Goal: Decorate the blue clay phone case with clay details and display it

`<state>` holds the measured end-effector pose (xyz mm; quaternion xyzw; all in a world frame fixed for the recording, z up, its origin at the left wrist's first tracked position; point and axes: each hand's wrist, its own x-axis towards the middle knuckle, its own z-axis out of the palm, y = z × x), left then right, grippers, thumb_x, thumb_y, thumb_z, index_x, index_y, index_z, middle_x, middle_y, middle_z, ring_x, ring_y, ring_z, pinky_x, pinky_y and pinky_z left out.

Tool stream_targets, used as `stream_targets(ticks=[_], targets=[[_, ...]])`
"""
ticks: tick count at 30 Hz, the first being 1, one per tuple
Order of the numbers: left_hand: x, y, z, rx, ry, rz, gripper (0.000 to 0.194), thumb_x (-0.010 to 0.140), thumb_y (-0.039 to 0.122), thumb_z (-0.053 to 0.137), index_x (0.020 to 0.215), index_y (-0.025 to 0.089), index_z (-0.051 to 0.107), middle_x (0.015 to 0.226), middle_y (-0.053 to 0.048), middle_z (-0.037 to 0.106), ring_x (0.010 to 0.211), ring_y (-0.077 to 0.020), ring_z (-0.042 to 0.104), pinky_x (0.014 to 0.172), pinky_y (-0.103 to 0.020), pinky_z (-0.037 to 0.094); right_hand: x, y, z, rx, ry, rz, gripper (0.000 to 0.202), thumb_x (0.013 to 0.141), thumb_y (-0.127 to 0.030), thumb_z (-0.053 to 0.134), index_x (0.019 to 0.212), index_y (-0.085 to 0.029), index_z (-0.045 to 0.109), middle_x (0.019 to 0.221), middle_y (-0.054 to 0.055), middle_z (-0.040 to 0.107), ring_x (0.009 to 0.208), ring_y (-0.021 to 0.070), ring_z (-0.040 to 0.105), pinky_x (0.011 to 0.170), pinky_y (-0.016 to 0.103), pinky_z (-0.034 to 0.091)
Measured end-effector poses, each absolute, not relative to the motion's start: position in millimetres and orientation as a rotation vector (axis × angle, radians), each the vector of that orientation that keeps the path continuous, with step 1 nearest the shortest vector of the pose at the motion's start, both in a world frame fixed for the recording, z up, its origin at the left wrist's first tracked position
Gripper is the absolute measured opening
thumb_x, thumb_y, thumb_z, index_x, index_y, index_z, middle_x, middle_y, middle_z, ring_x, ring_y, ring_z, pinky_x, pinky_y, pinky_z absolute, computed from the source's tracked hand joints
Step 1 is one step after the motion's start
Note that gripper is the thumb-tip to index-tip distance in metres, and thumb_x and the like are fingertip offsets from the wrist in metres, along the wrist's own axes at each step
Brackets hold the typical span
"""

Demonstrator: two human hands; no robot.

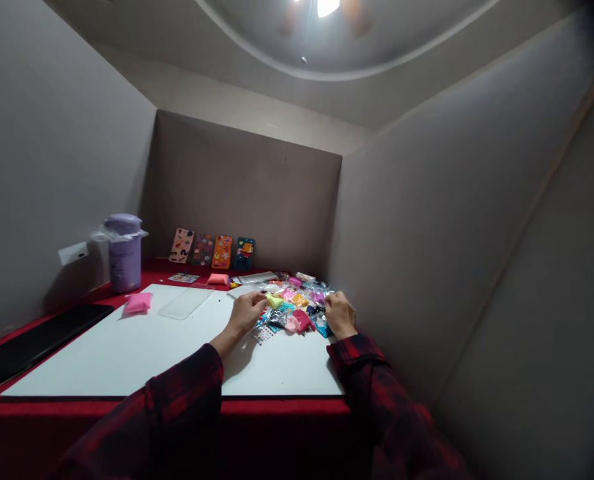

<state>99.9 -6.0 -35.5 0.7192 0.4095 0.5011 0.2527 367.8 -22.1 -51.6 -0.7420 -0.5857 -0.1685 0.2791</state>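
A heap of small colourful packets point(297, 303) lies at the right back of the white board point(127, 353). At the heap's left edge is my left hand point(247, 311), its fingers pinched near a yellow-green packet point(274, 300); what they hold, if anything, is too small to name. My right hand point(341, 313) is curled at the heap's right side, by a blue packet point(323, 327), and its fingertips are partly hidden. A sheet of small dots point(263, 334) rests below my left hand. Left of the heap lies a clear phone case point(183, 303).
A pink packet point(137, 303) lies on the board's left. Behind it stands a purple bin point(125, 257). Decorated phone cases point(222, 252) lean on the back wall. A black flat object point(37, 337) lies at the left edge, and a grey wall point(427, 233) rises close on the right.
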Motion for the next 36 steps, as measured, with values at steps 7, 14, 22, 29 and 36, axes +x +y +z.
stream_targets(ticks=[7,14,22,29,36], targets=[[95,-6,-35,1.978,1.206,1.397,0.022,0.087,0.033,0.057,0.083,0.012,0.063,0.081,-0.002,0.065,0.077,-0.0149,0.062,0.075,-0.035,0.051,359,-24,-48,-1.953,-1.595,-0.493,0.029,0.091,-0.031,0.053,0.117,-0.017,0.055,0.119,0.008,0.057,0.101,0.0193,0.059,0.086,0.040,0.050],[94,-3,-38,1.984,1.257,1.409,0.025,0.088,0.036,0.055,0.081,0.013,0.062,0.077,-0.001,0.064,0.072,-0.0138,0.061,0.072,-0.034,0.051,365,-16,-52,-1.987,-1.623,-0.458,0.027,0.091,-0.031,0.053,0.114,-0.017,0.056,0.112,0.007,0.060,0.095,0.0176,0.061,0.082,0.038,0.052],[92,2,-41,2.006,1.319,1.402,0.027,0.088,0.037,0.054,0.080,0.013,0.062,0.076,-0.001,0.064,0.070,-0.0134,0.061,0.071,-0.033,0.051,363,-21,-53,-1.976,-1.603,-0.454,0.025,0.091,-0.032,0.054,0.111,-0.016,0.057,0.110,0.006,0.061,0.094,0.0173,0.061,0.082,0.038,0.052],[91,-1,-38,2.052,1.387,1.371,0.028,0.089,0.038,0.053,0.080,0.013,0.062,0.076,-0.001,0.064,0.071,-0.0136,0.061,0.071,-0.033,0.050,354,-30,-56,-1.798,-1.713,-0.385,0.023,0.091,-0.032,0.053,0.107,-0.016,0.059,0.110,0.006,0.061,0.095,0.0170,0.061,0.083,0.038,0.051],[91,-3,-39,2.088,1.415,1.347,0.027,0.089,0.037,0.052,0.082,0.013,0.062,0.077,-0.001,0.064,0.072,-0.0137,0.061,0.071,-0.033,0.051,360,-20,-59,-1.578,-1.672,-0.290,0.023,0.091,-0.031,0.054,0.109,-0.017,0.059,0.116,0.007,0.060,0.102,0.0189,0.059,0.088,0.041,0.049]])
